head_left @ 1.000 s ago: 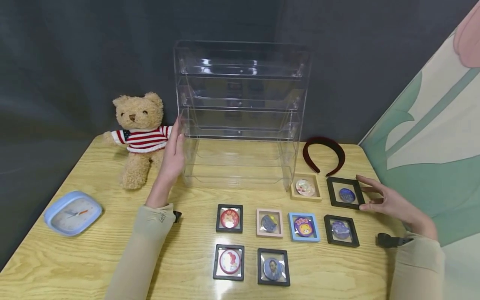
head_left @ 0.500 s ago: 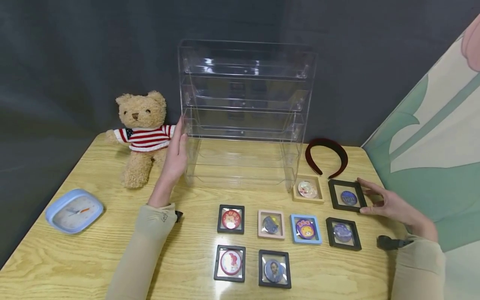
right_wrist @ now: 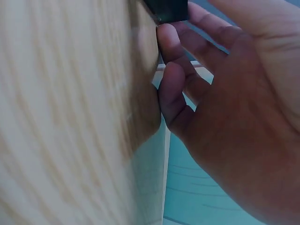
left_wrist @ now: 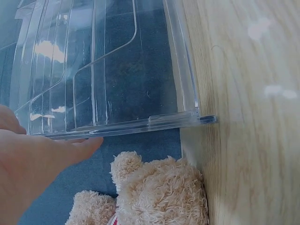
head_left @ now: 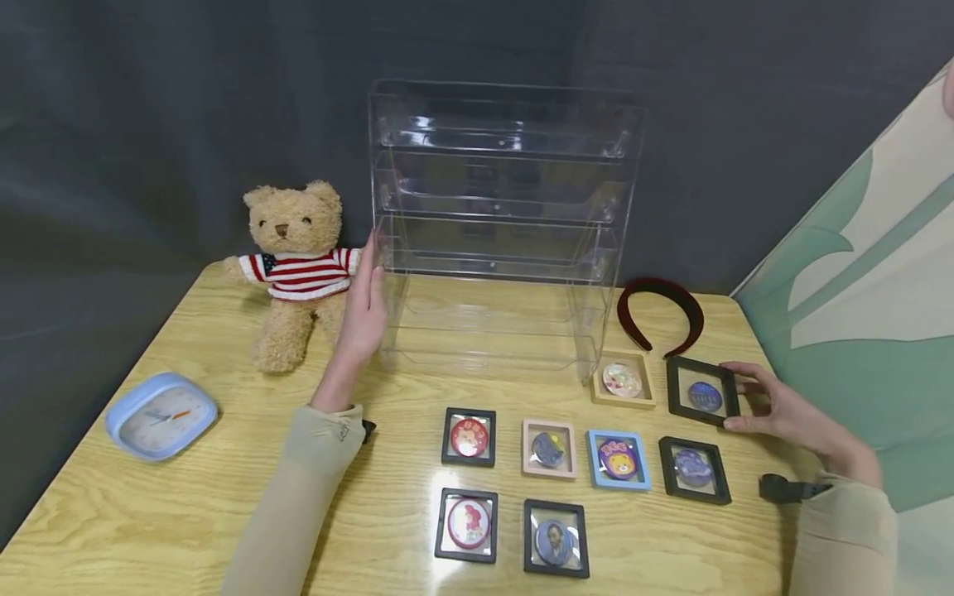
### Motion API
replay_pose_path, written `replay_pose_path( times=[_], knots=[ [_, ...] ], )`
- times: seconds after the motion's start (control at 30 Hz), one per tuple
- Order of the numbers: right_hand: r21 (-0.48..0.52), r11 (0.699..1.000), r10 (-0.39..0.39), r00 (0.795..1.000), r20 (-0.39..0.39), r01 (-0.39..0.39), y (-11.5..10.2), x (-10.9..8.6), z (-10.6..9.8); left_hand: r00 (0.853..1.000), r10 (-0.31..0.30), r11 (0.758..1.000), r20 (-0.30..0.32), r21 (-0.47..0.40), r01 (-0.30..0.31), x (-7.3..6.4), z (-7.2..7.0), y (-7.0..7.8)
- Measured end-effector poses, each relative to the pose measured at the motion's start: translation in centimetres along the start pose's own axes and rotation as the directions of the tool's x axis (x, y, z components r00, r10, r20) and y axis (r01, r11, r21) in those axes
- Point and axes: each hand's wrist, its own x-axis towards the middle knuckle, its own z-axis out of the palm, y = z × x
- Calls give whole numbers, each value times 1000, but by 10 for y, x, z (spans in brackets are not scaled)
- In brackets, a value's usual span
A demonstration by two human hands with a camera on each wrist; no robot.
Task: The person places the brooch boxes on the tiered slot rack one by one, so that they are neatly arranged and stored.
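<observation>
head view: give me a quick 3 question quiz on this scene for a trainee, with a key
1. True or false: in the head view, the teddy bear is left of the clear rack.
2. The frame gripped by the right hand is: a) blue, b) black, c) pink.
3. How many small frames show in the head view, counting the gripped one?

Key: 1. True. 2. b. 3. Eight.

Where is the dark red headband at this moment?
In the head view, the headband lies at the back right of the table, right of the clear rack and just behind the black-framed badge that the right hand grips.
</observation>
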Motion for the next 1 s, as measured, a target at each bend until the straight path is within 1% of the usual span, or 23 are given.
replay_pose_path(
  times=[0.1,0.23,0.3,0.33,0.43,0.5,0.57,0.67,0.87,0.93,0.97,1.0],
  knots=[
    [53,998,-17,1000,-21,18,-1,0,-1,1000,-2,1000,-5,-3,2,0,1,1],
    [75,997,5,998,-57,-1,-6,2,-3,1000,-14,1000,7,-9,14,1,1,3],
    [93,995,29,997,-72,-22,-7,2,-3,1000,-24,1000,17,-11,24,1,1,6],
    [111,993,44,996,-80,-35,-8,2,-3,999,-28,1000,23,-14,28,0,1,9],
    [164,986,46,995,-91,-31,-9,0,-4,998,-43,999,38,-16,44,-2,-1,26],
    [179,984,27,993,-112,-7,-9,-1,-5,998,-47,999,44,-19,48,-4,-1,37],
    [177,984,-3,992,-128,25,-10,-2,-6,998,-46,999,44,-24,47,-5,-2,44],
    [168,985,-23,988,-155,49,-11,-4,-8,998,-38,999,42,-32,40,-6,-2,45],
    [207,978,13,978,-206,31,-14,-8,-9,999,-39,998,34,-43,40,-6,-1,43],
    [230,972,0,976,-219,51,-15,-8,-9,999,-38,998,30,-46,40,-6,-1,43],
    [249,966,-11,975,-223,68,-16,-7,-9,999,-37,998,27,-49,38,-6,-1,43],
    [280,956,-25,974,-226,90,-16,-6,-9,999,-35,998,25,-50,36,-5,-1,40]
  ],
)
